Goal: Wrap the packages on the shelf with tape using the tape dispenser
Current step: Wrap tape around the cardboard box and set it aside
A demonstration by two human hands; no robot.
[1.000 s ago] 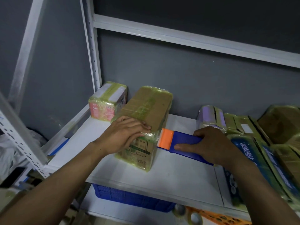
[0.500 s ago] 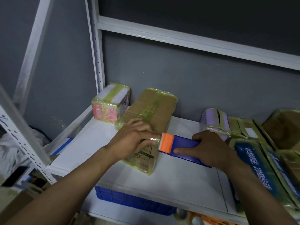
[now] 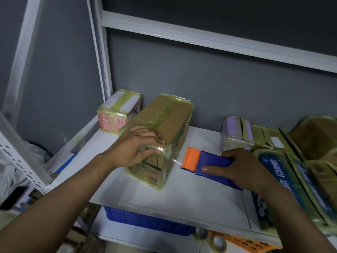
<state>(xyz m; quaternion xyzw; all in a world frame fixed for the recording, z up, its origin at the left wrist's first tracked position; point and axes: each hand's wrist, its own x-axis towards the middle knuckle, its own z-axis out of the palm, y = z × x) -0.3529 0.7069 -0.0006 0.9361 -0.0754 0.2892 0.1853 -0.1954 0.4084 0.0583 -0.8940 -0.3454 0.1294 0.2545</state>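
Observation:
A long brown cardboard package (image 3: 169,117), wrapped in clear yellowish tape, lies on the white shelf (image 3: 191,203). My left hand (image 3: 135,147) rests on its near top corner, fingers curled over the edge and thumb on the front face. My right hand (image 3: 238,168) grips a blue tape dispenser (image 3: 213,161) with an orange head (image 3: 192,157), held just right of the package. A short strip of clear tape (image 3: 174,158) runs from the package's corner to the dispenser head.
A smaller pink and white taped package (image 3: 118,112) stands at the back left by the shelf post. Several taped packages (image 3: 273,143) crowd the right side. A blue crate (image 3: 145,220) and tape rolls (image 3: 217,241) sit on the lower shelf.
The dispenser has pulled away from the package to the right, leaving a short stretch of tape between them. My left hand stays on the package's near corner.

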